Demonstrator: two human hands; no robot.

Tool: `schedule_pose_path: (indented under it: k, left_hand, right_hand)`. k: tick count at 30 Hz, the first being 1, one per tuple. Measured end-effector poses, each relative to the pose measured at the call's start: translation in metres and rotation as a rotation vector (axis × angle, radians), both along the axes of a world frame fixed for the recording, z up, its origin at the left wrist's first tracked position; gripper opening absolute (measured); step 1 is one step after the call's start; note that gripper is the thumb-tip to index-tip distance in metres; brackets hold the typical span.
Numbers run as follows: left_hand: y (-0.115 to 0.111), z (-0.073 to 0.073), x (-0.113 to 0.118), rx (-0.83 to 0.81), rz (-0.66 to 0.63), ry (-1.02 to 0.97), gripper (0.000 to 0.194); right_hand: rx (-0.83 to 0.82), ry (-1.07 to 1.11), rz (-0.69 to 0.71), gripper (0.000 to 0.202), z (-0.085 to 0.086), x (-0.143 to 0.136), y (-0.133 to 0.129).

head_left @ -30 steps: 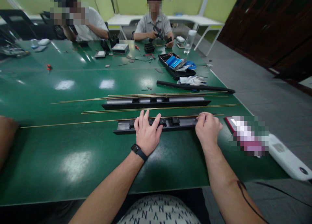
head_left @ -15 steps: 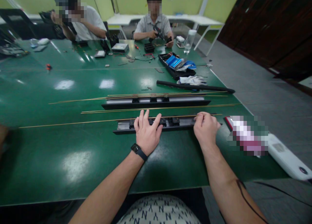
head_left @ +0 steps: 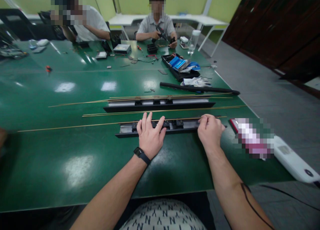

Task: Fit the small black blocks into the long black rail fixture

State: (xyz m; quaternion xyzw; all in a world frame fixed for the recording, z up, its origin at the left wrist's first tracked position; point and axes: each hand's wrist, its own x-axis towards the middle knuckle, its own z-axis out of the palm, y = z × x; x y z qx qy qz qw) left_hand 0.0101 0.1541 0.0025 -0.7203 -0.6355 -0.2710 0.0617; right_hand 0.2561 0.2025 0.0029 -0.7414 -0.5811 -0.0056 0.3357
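Observation:
My left hand (head_left: 152, 134) lies with fingers spread over the near black channel (head_left: 125, 134), across its small black blocks (head_left: 179, 124). At the channel's right end is my right hand (head_left: 210, 130), its fingers closed; what they pinch is hidden. A long thin brass rod (head_left: 67, 127) runs along the near channel and out to the left. Beyond my hands lie two more thin rods (head_left: 100, 115) and a second black channel (head_left: 160, 107) with blocks in it and rods on top.
A pixelated pink-red item (head_left: 252, 138) and a white device (head_left: 292, 160) are at the right. Farther back lie a black tube (head_left: 200, 88), gloves (head_left: 196, 82) and a black tray (head_left: 180, 77). Two people sit across the green table (head_left: 75, 173); something skin-coloured shows at the left edge.

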Motion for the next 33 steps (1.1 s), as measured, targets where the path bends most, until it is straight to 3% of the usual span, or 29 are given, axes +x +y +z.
schedule_pose_path:
  k: [33]
  left_hand:
    - [0.0001, 0.0003, 0.0005, 0.003, 0.014, 0.025, 0.046]
  right_hand:
    - [0.003, -0.02, -0.011, 0.033, -0.0017, 0.0005, -0.0005]
